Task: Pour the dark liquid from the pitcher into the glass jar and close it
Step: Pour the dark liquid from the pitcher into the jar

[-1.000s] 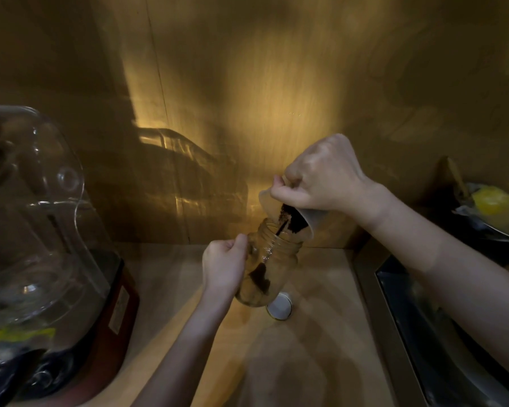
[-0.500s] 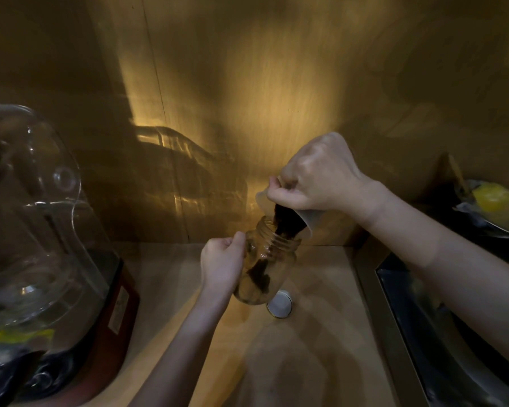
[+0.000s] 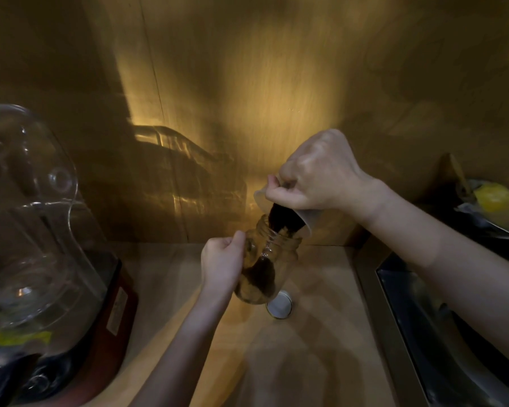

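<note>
On the wooden table [image 3: 306, 362], near its back wall, the right hand [image 3: 318, 174] has its grip clamped on the tilted pitcher [image 3: 301, 217], whose lip stands over the mouth of the glass jar [image 3: 279, 259]. The left hand [image 3: 222, 261] holds the jar closed in its grip, slightly leaned. Dark liquid [image 3: 260, 279] gathers low inside. A slow, steady tilt would likely avoid spilling. The lid [image 3: 279, 305] lies just beside the jar.

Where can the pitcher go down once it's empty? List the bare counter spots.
Bare counter lies right of the jar and lid, up to the sink edge, and nearer the camera below the lid. A narrower strip runs between the blender and the left hand. It is crowded around the jar, where the right hand tilts the pitcher.
</note>
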Demonstrator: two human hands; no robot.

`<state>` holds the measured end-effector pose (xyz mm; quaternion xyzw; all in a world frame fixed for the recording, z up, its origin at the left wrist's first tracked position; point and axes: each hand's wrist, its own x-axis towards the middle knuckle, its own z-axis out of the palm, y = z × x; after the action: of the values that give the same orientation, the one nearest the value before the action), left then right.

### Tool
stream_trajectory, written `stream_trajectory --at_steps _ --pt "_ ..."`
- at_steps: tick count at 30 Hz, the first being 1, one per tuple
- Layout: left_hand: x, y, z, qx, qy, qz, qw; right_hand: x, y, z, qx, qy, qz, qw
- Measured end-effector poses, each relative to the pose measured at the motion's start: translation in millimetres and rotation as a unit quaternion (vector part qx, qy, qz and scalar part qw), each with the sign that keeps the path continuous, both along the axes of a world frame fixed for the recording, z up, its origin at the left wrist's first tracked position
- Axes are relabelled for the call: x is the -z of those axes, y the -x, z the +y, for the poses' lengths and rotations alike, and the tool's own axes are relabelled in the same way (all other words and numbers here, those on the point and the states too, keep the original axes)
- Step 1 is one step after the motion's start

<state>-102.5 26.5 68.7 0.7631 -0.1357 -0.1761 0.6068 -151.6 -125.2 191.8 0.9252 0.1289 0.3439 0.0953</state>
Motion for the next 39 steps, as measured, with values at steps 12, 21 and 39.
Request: stream_trajectory --at_steps 12,21,39 --pt "-0.6 0.7 -2.2 0.001 0.017 0.028 0.999 -3.0 -1.6 0.2 -0.006 0.022 0.013 1.0" --pt "-1.6 0.2 -0.9 0.015 0.023 0.041 0.999 -2.6 -2.8 -0.8 -0.013 0.01 0.001 1.0" --pt "-1.3 0.3 -0.2 0.021 0.032 0.052 0.998 -4.9 -2.6 1.0 -0.028 0.034 0.007 0.999"
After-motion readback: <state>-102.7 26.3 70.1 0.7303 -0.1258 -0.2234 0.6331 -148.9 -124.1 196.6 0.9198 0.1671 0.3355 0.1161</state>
